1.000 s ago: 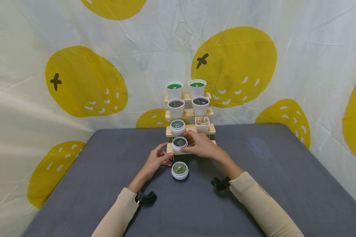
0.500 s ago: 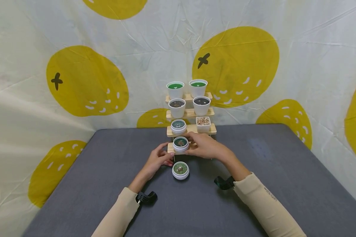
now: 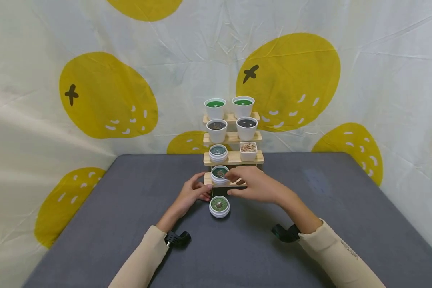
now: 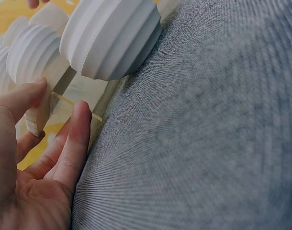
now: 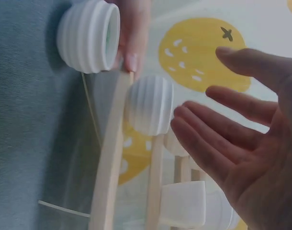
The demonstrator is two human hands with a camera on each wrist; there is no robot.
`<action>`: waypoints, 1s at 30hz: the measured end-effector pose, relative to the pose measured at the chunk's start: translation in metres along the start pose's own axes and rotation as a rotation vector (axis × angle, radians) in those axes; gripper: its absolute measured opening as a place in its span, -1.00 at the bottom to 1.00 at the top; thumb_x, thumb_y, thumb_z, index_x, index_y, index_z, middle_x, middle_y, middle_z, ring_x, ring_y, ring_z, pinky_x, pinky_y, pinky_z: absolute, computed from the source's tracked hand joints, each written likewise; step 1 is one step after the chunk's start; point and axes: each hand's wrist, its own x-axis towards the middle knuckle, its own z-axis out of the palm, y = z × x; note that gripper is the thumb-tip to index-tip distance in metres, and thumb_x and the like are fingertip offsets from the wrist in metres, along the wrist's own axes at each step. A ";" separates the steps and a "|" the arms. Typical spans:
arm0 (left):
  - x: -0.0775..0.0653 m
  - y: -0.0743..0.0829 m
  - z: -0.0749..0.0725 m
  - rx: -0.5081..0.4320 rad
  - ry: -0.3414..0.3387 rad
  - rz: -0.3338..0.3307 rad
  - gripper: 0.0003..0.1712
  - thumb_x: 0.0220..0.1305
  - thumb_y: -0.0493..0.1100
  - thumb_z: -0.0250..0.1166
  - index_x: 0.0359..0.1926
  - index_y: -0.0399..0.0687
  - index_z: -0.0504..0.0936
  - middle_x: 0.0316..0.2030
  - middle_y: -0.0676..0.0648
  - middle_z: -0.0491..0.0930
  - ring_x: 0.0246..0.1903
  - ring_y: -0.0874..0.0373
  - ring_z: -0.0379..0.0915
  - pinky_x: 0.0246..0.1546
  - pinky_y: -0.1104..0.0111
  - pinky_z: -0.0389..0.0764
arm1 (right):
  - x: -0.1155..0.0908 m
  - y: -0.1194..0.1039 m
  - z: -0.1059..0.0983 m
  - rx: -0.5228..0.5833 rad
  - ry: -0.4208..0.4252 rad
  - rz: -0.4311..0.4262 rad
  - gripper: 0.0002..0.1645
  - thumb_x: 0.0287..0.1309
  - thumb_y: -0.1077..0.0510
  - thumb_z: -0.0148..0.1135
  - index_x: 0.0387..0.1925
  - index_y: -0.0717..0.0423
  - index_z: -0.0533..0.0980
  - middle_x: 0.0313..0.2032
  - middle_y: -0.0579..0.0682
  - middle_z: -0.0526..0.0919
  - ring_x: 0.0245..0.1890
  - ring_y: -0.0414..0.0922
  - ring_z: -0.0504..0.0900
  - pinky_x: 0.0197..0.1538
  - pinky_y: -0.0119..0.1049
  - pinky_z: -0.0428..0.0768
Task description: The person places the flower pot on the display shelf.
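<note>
My left hand [image 3: 188, 196] pinches the left end of the lowest step of a wooden tiered stand [image 3: 234, 158]; in the left wrist view the thumb lies above the step's end [image 4: 37, 117] with a finger beneath. On that step, at its left, sits a white ribbed pot [image 3: 219, 180] with a dark green top. Just right of this pot my right hand [image 3: 255, 185] hovers, holding nothing; its fingers reach out loosely in the right wrist view. Another ribbed pot with a mossy green top [image 3: 219, 208] stands on the table before the stand.
Higher steps carry a ribbed pot [image 3: 218, 154], a square pot with pebbly filling [image 3: 248, 153], two dark-filled cups [image 3: 217, 134] and two green-topped cups [image 3: 215, 112]. The grey table [image 3: 137, 180] meets a white curtain with yellow fruit prints [image 3: 187, 48].
My right hand has let go of the pot on the lowest step and drawn back to the right. The left hand has stayed at the step's end.
</note>
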 end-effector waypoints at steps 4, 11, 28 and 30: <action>0.001 0.000 0.000 0.001 -0.003 0.000 -0.17 0.42 -0.16 0.36 0.58 -0.13 0.19 -0.29 -0.12 0.66 -0.38 0.13 0.69 -0.30 0.28 0.81 | -0.006 0.003 0.008 0.066 -0.068 -0.009 -0.55 0.29 0.10 0.42 0.15 0.17 0.58 0.10 0.07 0.72 0.07 -0.01 0.74 0.10 -0.10 0.76; 0.002 0.001 0.002 0.006 0.008 0.003 -0.18 0.40 -0.14 0.38 0.56 -0.09 0.22 -0.28 -0.13 0.67 -0.38 0.13 0.70 -0.30 0.28 0.81 | -0.008 0.009 0.018 0.112 -0.197 0.016 -0.53 0.33 0.09 0.38 0.18 0.20 0.58 0.10 0.13 0.71 0.09 0.09 0.72 0.15 -0.04 0.73; 0.001 0.000 0.000 0.019 0.013 -0.018 -0.18 0.42 -0.12 0.37 0.57 -0.08 0.21 -0.26 -0.13 0.67 -0.39 0.14 0.70 -0.30 0.29 0.80 | 0.001 0.025 0.040 0.104 -0.215 0.008 -0.42 0.29 0.05 0.42 0.25 0.20 0.52 0.17 0.10 0.68 0.16 0.06 0.69 0.09 -0.07 0.74; 0.001 0.000 0.001 0.018 0.017 -0.019 -0.20 0.42 -0.13 0.37 0.56 -0.06 0.22 -0.28 -0.13 0.67 -0.40 0.13 0.70 -0.30 0.29 0.80 | 0.002 0.026 0.042 0.108 -0.220 0.005 -0.42 0.29 0.05 0.42 0.25 0.19 0.51 0.17 0.08 0.67 0.16 0.05 0.69 0.11 -0.06 0.73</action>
